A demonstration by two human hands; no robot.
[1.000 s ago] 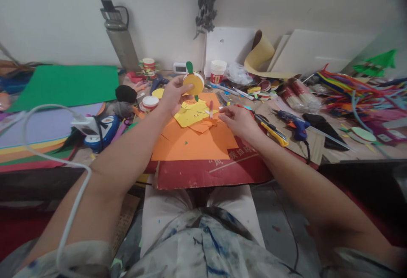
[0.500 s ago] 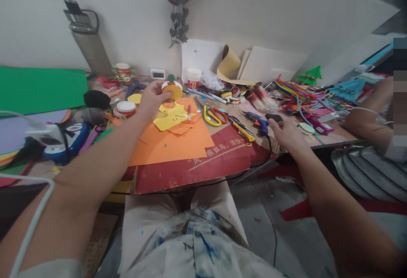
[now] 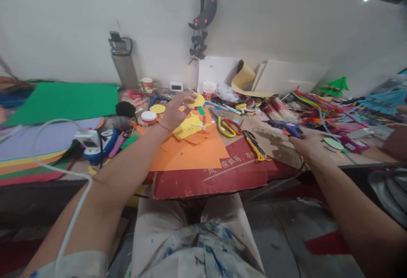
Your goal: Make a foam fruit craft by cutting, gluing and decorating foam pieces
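My left hand (image 3: 178, 111), above the orange paper, is closed on a round paper piece (image 3: 196, 100) with a yellow face. A green tab (image 3: 201, 110) sticks out at its lower edge. At the right, my right hand (image 3: 307, 145) is closed at the handle of a blue hot glue gun (image 3: 291, 128). My fingers are partly hidden there. Yellow paper scraps (image 3: 187, 127) lie on the orange sheet (image 3: 190, 155) below my left hand. Yellow-handled scissors (image 3: 226, 128), red-handled scissors (image 3: 234, 126) and a yellow utility knife (image 3: 256, 148) lie between my hands.
Red cardboard (image 3: 210, 182) lies along the table's front edge. White-and-red lids (image 3: 148, 117), a paper cup (image 3: 209, 90) and a grey bottle (image 3: 124, 68) stand farther back. Colourful pipe cleaners (image 3: 311, 106) lie right, near another person's arm (image 3: 396, 142). A white cable (image 3: 74, 210) crosses at left.
The view has shifted, so the table appears farther right and lower. The round piece has turned, now showing its yellow face with the tab downward. My right hand and the glue gun have moved right.
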